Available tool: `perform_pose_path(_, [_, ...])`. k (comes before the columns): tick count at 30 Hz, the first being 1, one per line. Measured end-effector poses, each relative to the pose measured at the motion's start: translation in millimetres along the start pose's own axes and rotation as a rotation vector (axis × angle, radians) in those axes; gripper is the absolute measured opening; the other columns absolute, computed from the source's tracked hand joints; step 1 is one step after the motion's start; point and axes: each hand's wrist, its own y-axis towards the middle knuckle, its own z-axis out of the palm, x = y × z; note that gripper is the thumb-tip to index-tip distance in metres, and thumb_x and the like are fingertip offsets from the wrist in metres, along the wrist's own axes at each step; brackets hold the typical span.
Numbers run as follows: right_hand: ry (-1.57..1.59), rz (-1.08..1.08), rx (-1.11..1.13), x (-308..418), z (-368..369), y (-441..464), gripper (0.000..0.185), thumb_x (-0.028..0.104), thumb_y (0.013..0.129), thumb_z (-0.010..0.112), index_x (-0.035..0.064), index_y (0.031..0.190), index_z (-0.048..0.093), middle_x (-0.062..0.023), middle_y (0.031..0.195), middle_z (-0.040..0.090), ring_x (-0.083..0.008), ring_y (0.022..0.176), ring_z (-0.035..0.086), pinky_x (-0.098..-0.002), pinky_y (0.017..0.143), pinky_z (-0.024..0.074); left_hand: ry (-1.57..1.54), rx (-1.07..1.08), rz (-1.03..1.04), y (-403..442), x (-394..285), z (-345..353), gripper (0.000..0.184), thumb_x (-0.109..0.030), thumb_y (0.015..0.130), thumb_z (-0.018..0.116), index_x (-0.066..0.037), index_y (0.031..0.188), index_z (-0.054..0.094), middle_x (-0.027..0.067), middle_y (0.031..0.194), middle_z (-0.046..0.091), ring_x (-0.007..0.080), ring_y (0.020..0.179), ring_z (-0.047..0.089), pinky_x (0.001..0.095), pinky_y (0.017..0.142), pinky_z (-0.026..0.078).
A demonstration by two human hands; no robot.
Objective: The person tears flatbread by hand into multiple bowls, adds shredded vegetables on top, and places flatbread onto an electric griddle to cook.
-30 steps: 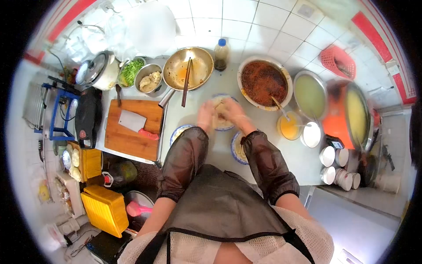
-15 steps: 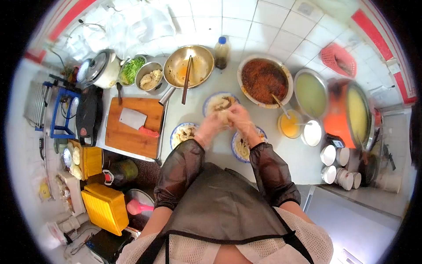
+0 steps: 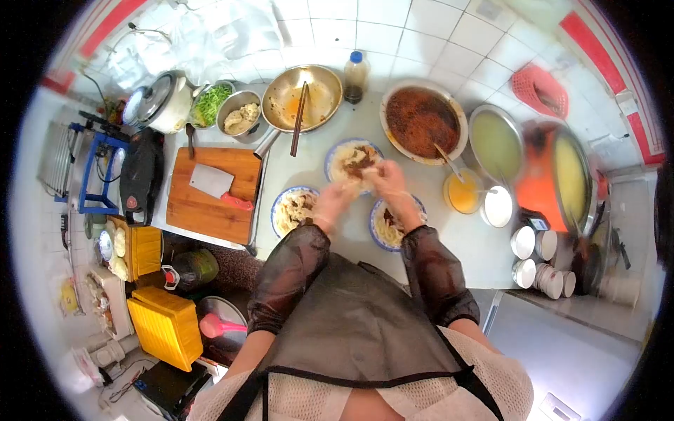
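Note:
My left hand (image 3: 334,202) and my right hand (image 3: 390,184) hover over the near side of the back plate (image 3: 328,160), seemingly in thin clear gloves. Both have bent, closed fingers, slightly blurred; what is pinched in them is too small to make out. Pale noodle-like food with a dark brown topping (image 3: 359,158) fills this blue-rimmed plate. Beside my left wrist is the left plate (image 3: 274,223) of similar food. The right plate (image 3: 375,235) sits under my right wrist, partly covered by it.
A wooden board (image 3: 210,216) carries a cleaver (image 3: 212,181). Behind stand a steel pan (image 3: 272,105) with chopsticks (image 3: 300,119), a blue-capped bottle (image 3: 355,76) and a basin of red-brown sauce (image 3: 421,123). White bowls (image 3: 523,241) are stacked at right.
My hands have moved apart from close together over the back plate, the left down and left, the right slightly right. More of the brown topping on that plate shows now.

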Motion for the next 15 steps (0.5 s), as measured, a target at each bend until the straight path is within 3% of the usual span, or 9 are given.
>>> perform_pose_path(1, [-0.099,-0.109,0.005,5.3,8.3,4.2,0.022,0.019,0.080,0.062,-0.0004,0.088,0.055,-0.0085,0.077,0.057,-0.0139,0.060,0.054,-0.0280,0.052,0.0450,-0.002,-0.001,0.004,3.7,2.8,4.0,0.034,-0.016,0.090,0.055,-0.002,0.120,0.055,-0.0001,0.089,0.064,0.0072,0.072,0.056,0.0198,0.065,0.044])
perform_pose_path(3, [-0.693,-0.443,0.027,19.1,16.3,20.7,0.031,0.022,0.078,0.063,-0.0030,0.094,0.057,-0.0130,0.082,0.058,-0.0175,0.065,0.056,-0.0311,0.058,0.0467,0.002,-0.052,-0.001,6.9,9.8,7.3,0.036,-0.018,0.092,0.053,-0.002,0.124,0.052,0.0005,0.096,0.064,0.0083,0.077,0.056,0.0213,0.069,0.045])
perform_pose_path(4, [-0.686,-0.447,0.021,19.3,16.6,20.1,0.031,0.022,0.078,0.063,-0.0030,0.094,0.057,-0.0130,0.082,0.058,-0.0175,0.065,0.056,-0.0311,0.058,0.0467,0.011,-0.054,0.004,4.5,13.3,3.0,0.036,-0.018,0.092,0.053,-0.002,0.124,0.052,0.0005,0.096,0.064,0.0083,0.077,0.056,0.0213,0.069,0.045])
perform_pose_path(6, [-0.548,-0.543,-0.029,36.9,11.2,17.1,0.034,0.023,0.076,0.064,-0.0031,0.098,0.058,-0.0155,0.083,0.058,-0.0207,0.063,0.056,-0.0329,0.062,0.0468,-0.425,-0.031,0.029,-2.8,2.6,-2.2,0.037,-0.018,0.093,0.052,-0.003,0.126,0.051,0.0010,0.098,0.063,0.0088,0.084,0.057,0.0222,0.071,0.046])
perform_pose_path(7, [-0.336,-0.188,0.196,57.0,4.0,6.3,0.031,0.024,0.078,0.064,-0.0027,0.093,0.060,-0.0112,0.075,0.058,-0.0172,0.060,0.055,-0.0296,0.058,0.0457,-0.431,-0.035,0.028,-2.6,-0.8,-2.2,0.037,-0.018,0.093,0.052,-0.003,0.126,0.051,0.0010,0.098,0.063,0.0088,0.084,0.057,0.0222,0.071,0.046])
perform_pose_path(8, [-0.336,-0.180,0.206,65.7,4.0,-3.7,0.031,0.024,0.078,0.064,-0.0027,0.093,0.060,-0.0112,0.075,0.058,-0.0172,0.060,0.055,-0.0296,0.058,0.0457,-0.413,-0.010,0.042,-3.7,-1.4,-3.1,0.036,-0.017,0.093,0.052,-0.004,0.127,0.050,0.0014,0.100,0.063,0.0091,0.085,0.057,0.0223,0.073,0.046])
perform_pose_path(10, [-0.262,0.060,0.522,70.4,6.2,-16.0,0.026,0.025,0.079,0.064,0.0003,0.086,0.062,-0.0048,0.066,0.056,-0.0131,0.058,0.053,-0.0258,0.053,0.0432,-0.392,0.018,0.049,-2.5,0.3,-4.4,0.036,-0.017,0.093,0.051,-0.004,0.127,0.050,0.0017,0.103,0.063,0.0094,0.087,0.057,0.0224,0.074,0.045])
perform_pose_path(12, [-0.225,0.112,0.470,41.5,12.2,-14.5,0.026,0.027,0.080,0.065,0.0021,0.086,0.061,-0.0030,0.067,0.055,-0.0114,0.057,0.052,-0.0248,0.051,0.0421,-0.102,-0.107,-0.077,3.2,-1.3,1.3,0.036,-0.012,0.092,0.051,-0.004,0.127,0.050,0.0016,0.104,0.063,0.0094,0.087,0.057,0.0228,0.074,0.046])
perform_pose_path(15, [0.010,0.241,0.321,40.0,0.2,-15.2,0.025,0.028,0.079,0.067,0.0048,0.084,0.060,-0.0017,0.068,0.054,-0.0099,0.056,0.051,-0.0241,0.048,0.0404,-0.308,-0.062,-0.091,-1.4,-9.3,2.0,0.037,-0.006,0.089,0.051,-0.003,0.127,0.051,0.0014,0.106,0.063,0.0092,0.088,0.058,0.0227,0.075,0.046])
